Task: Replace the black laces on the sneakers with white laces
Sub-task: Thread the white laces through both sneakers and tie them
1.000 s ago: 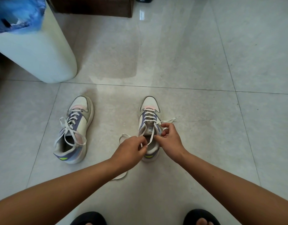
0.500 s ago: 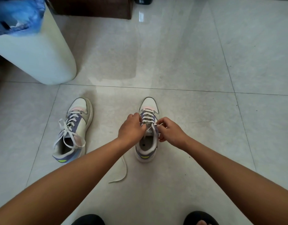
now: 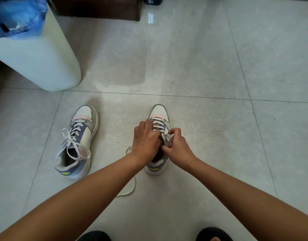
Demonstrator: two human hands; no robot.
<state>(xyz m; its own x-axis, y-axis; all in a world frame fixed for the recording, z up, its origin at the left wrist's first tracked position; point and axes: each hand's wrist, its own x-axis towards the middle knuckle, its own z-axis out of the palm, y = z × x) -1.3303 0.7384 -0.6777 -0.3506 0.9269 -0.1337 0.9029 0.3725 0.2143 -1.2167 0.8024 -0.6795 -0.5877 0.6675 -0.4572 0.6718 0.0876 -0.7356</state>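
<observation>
Two white, grey and purple sneakers stand on the tiled floor, toes pointing away from me. The left sneaker carries a white lace tied in a loose bow. Both my hands work over the right sneaker, which has white lacing across its front. My left hand lies curled over the shoe's left side and tongue; what its fingers hold is hidden. My right hand pinches the white lace at the upper eyelets. A loose lace end trails on the floor under my left forearm.
A white bin with a blue bag liner stands at the back left. A dark wooden cabinet base runs along the far edge. The toes of my black sandals show at the bottom.
Both hands moved forward from the shoe's collar onto the upper lacing. My left hand now covers the tongue, and the right hand has closed in beside it.
</observation>
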